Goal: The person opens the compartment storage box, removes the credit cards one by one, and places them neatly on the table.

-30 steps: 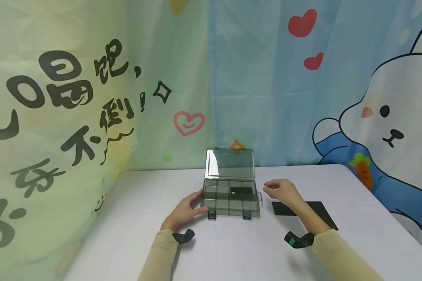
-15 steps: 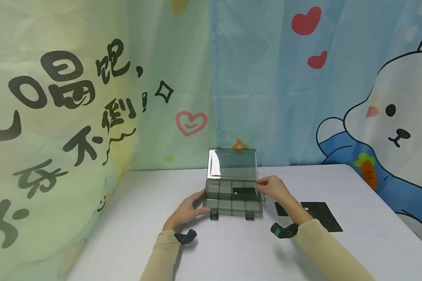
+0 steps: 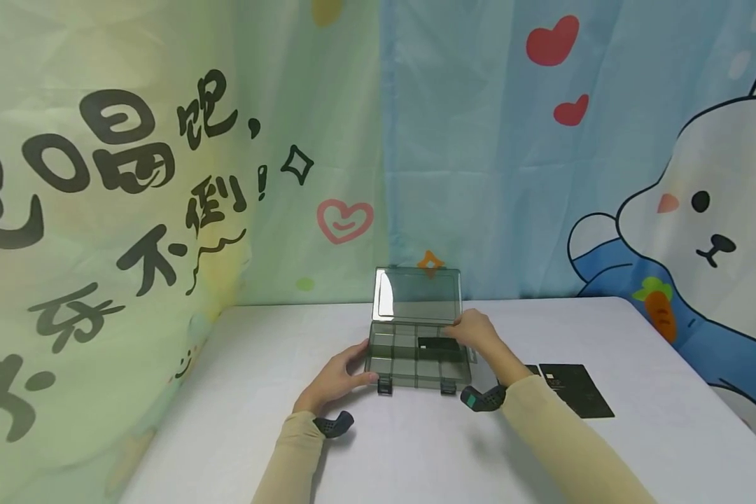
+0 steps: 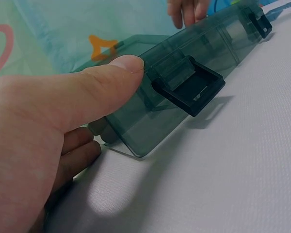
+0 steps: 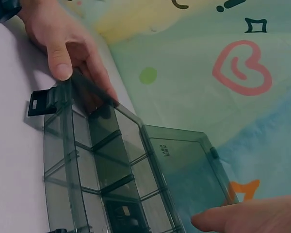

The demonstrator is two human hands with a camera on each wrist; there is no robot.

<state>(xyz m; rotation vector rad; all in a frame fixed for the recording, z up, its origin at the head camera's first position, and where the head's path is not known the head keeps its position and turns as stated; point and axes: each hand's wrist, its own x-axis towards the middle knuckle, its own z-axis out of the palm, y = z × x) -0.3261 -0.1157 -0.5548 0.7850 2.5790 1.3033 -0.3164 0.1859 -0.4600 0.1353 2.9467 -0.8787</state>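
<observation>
A translucent grey-green compartment box [image 3: 393, 350] stands on the table with its lid [image 3: 418, 294] raised at the back. My left hand [image 3: 334, 379] grips its left end; in the left wrist view the thumb [image 4: 114, 82] presses the front corner beside a black latch [image 4: 191, 90], and other fingers lie along the side. Over the back right compartments is my right hand [image 3: 475, 330], fingers pointing down into the box. Whether those fingertips hold anything is hidden. A flat black piece [image 3: 437, 344] lies inside the box, with a small pale square visible in the right wrist view.
On the white table [image 3: 403, 448], flat black card-like sheets [image 3: 576, 388] lie to the right, partly behind my right forearm. A second latch [image 3: 448, 386] hangs at the box's front right. Behind the table hangs a printed cloth [image 3: 327, 140].
My right hand has moved left from beside the box to over its back right compartments. More of the black sheets is uncovered on the right. The left hand keeps its grip.
</observation>
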